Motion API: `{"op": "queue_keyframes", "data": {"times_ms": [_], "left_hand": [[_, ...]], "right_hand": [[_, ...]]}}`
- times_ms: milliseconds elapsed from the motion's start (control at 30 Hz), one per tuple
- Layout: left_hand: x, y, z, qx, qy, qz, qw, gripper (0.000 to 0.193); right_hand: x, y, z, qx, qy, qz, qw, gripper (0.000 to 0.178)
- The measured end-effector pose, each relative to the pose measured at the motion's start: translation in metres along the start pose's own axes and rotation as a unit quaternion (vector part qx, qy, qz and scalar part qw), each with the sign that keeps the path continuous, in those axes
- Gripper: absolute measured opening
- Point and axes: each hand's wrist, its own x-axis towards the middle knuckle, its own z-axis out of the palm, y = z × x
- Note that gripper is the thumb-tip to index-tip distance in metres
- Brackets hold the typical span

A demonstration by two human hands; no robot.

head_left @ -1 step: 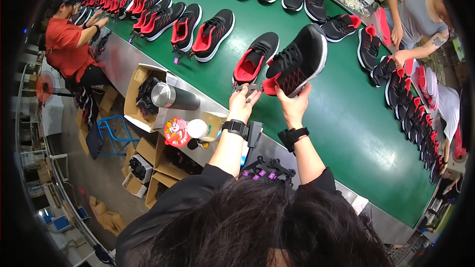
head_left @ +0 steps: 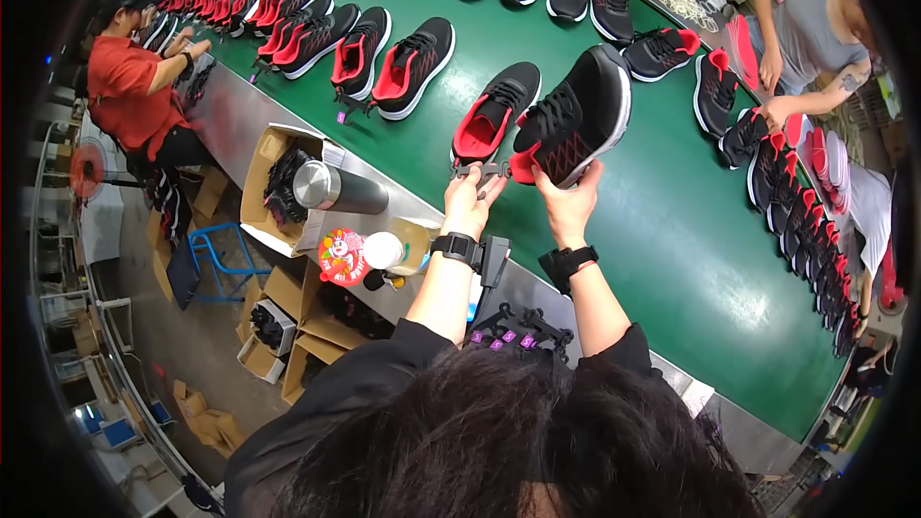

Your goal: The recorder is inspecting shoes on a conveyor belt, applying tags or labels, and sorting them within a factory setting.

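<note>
My right hand (head_left: 570,200) grips a black sneaker (head_left: 576,120) with a red lining and white sole. It is lifted off the green table and tilted, toe pointing away from me. With my left hand (head_left: 467,200) I hold a small black plastic shoe hanger (head_left: 483,171) at the red heel of the raised shoe. The hanger also reaches the heel of a second sneaker (head_left: 497,113), which rests on the table just left of the raised one. Whether the hanger is hooked into either shoe cannot be made out.
Rows of matching sneakers (head_left: 417,67) line the green table (head_left: 691,259). Near me stand a steel flask (head_left: 355,194), a lidded jar (head_left: 408,245), a carton of black hangers (head_left: 264,182) and a pile of tagged hangers (head_left: 523,326). Co-workers (head_left: 144,77) work along the table's edges.
The raised sneaker has shifted very slightly to the left in my right hand. The hands of the co-worker in red have moved a little. My left hand looks unchanged.
</note>
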Motion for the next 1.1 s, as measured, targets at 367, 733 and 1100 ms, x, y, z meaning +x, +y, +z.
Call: {"op": "queue_keyframes", "data": {"times_ms": [367,733,1100], "left_hand": [[-0.005,0.001,0.014,0.025,0.043,0.033,0.998,0.018],[-0.006,0.006,0.021,-0.010,0.040,0.059,0.997,0.021],[-0.004,0.023,0.017,0.003,0.143,0.143,0.979,0.035]], "right_hand": [[0.003,-0.011,0.007,0.002,-0.015,-0.029,0.999,0.061],[0.029,0.021,0.032,0.048,-0.007,-0.018,0.999,0.062],[0.065,0.055,0.040,-0.031,-0.162,0.097,0.982,0.073]]}}
